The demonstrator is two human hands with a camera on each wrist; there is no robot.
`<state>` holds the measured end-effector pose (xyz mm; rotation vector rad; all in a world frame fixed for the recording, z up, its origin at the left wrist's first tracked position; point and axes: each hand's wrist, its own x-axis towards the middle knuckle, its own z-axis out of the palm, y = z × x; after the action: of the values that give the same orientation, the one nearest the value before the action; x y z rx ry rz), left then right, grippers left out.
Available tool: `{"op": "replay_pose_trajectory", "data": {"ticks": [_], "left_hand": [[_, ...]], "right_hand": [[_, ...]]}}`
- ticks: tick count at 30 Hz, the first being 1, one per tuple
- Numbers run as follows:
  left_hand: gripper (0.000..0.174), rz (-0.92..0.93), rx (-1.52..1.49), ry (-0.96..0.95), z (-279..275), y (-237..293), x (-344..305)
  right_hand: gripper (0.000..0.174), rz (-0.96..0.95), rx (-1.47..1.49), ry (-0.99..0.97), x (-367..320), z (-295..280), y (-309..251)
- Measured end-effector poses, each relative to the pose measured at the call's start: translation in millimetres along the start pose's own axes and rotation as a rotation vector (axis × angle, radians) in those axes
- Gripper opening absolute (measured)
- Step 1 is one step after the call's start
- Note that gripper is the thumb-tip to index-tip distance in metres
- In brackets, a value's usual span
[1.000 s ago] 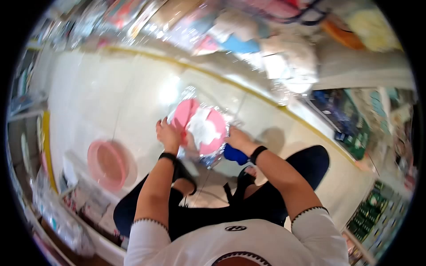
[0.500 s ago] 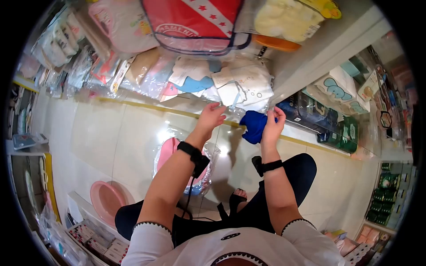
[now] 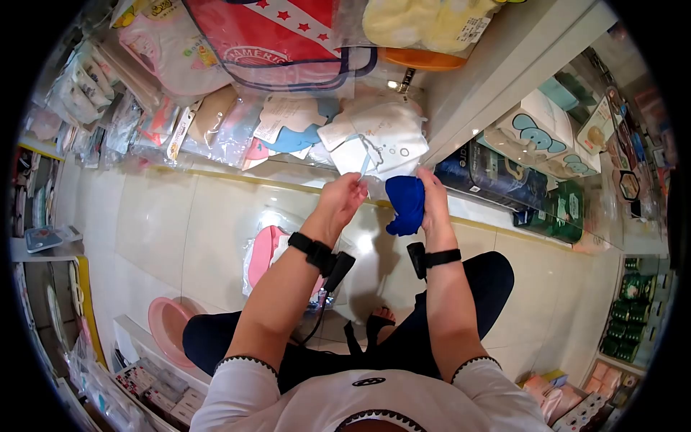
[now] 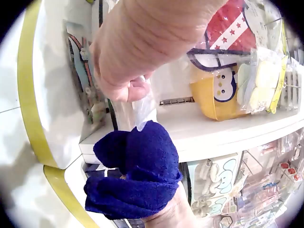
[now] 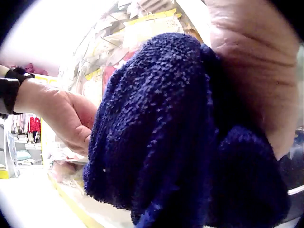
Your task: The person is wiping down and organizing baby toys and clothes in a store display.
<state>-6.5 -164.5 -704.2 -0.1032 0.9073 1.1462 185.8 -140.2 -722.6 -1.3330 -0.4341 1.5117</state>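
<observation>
My right hand (image 3: 433, 205) holds a bunched dark blue terry cloth (image 3: 405, 205) above the shelf's front edge. The left wrist view shows the fluffy cloth (image 4: 152, 166) folded over on itself, with part of my right hand (image 4: 175, 209) beneath it. My left hand (image 3: 342, 200) is on the other side of the cloth, its fingertips pinching a piece of clear plastic (image 4: 144, 107) that reaches down to the cloth. In the right wrist view the cloth (image 5: 156, 123) fills the middle and hides my right hand's fingertips; my left hand (image 5: 66, 114) is beyond it.
A pink round item in clear wrap (image 3: 264, 252) lies on the tiled floor, partly behind my left forearm. A pink basin (image 3: 169, 327) stands at the left. Packaged bibs and cloths (image 3: 381, 140) fill the shelf ahead; boxed goods (image 3: 536, 133) are at the right.
Both hands have left the pink item on the floor and moved forward to the shelf, the blue cloth lifted in my right hand. My left fingers, spread half a second ago, have closed on the plastic.
</observation>
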Motion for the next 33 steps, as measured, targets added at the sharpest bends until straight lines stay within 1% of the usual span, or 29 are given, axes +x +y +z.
{"op": "replay_pose_trajectory", "data": {"ticks": [1, 3, 5, 8, 10, 11, 12, 13, 14, 15, 16, 19, 20, 23, 24, 27, 28, 30, 31, 33], "left_hand": [[0.012, -0.017, -0.006, -0.028, -2.9, 0.5, -10.2], [0.011, -0.029, 0.034, -0.073, -7.6, 5.1, -35.7], [0.011, -0.032, 0.106, -0.104, -22.0, 11.6, -49.8], [0.014, -0.020, 0.258, -0.151, -57.1, 19.6, -55.2], [0.017, -0.019, 0.359, -0.103, -57.5, 25.4, -63.7], [0.018, -0.020, 0.410, -0.076, -59.1, 27.3, -67.8], [0.025, -0.015, 0.406, -0.140, -65.4, 27.8, -62.4], [0.027, -0.012, 0.322, -0.126, -62.1, 29.9, -61.3], [0.030, -0.009, 0.238, -0.113, -54.3, 30.1, -59.3], [0.032, -0.006, 0.153, -0.102, -48.2, 29.7, -56.6], [0.040, 0.027, 0.140, -0.135, -46.7, 29.4, -51.5], [0.048, -0.002, 0.082, -0.191, -46.5, 30.2, -46.8], [0.047, -0.027, 0.071, -0.192, -53.2, 29.4, -42.4], [0.045, -0.055, 0.310, -0.107, -59.6, 29.9, -41.1], [0.041, -0.025, 0.349, -0.065, -51.6, 29.7, -45.8], [0.043, 0.000, 0.383, -0.204, -51.8, 33.0, -44.4], [0.043, -0.001, 0.360, -0.191, -49.8, 35.7, -49.5], [0.043, 0.077, 0.379, -0.240, -52.2, 37.7, -55.5], [0.042, 0.113, 0.386, -0.249, -56.1, 39.0, -60.2], [0.043, 0.146, 0.369, -0.301, -62.4, 47.4, -71.9]], "right_hand": [[0.034, 0.001, 0.000, -0.028, -7.0, -0.5, 0.4], [0.029, 0.023, 0.048, -0.055, -26.0, 0.1, 0.8], [0.028, 0.018, 0.062, -0.086, -40.5, 1.1, 2.3], [0.033, 0.087, 0.111, -0.198, -46.2, 0.9, 4.6], [0.039, 0.115, 0.153, -0.224, -49.0, 7.3, 6.1], [0.039, 0.112, 0.117, -0.236, -46.2, 8.4, 8.2], [0.040, 0.108, 0.080, -0.249, -40.9, 7.2, 10.7], [0.041, 0.103, 0.043, -0.262, -34.5, 5.3, 14.0], [0.044, 0.102, 0.010, -0.266, -25.2, 1.3, 20.4], [0.045, 0.097, -0.039, -0.234, -30.4, 4.5, 17.7], [0.046, 0.090, -0.089, -0.202, -38.8, 10.2, 9.3], [0.049, 0.015, -0.224, -0.080, -59.0, 15.0, -2.1], [0.051, -0.018, -0.264, -0.035, -64.3, 13.5, -1.6], [0.052, 0.012, -0.163, -0.142, -70.0, -0.7, 8.7], [0.054, 0.052, -0.104, -0.194, -70.8, -1.0, 12.0], [0.056, 0.061, -0.005, -0.282, -79.8, 4.9, 13.3], [0.056, 0.006, -0.059, -0.230, -82.8, 5.8, 14.4], [0.055, -0.089, -0.174, -0.133, -89.8, 8.2, 21.0], [0.054, -0.120, -0.157, -0.167, -96.9, 11.7, 21.1], [0.047, -0.126, -0.129, -0.157, -113.8, 22.3, 17.8]]}}
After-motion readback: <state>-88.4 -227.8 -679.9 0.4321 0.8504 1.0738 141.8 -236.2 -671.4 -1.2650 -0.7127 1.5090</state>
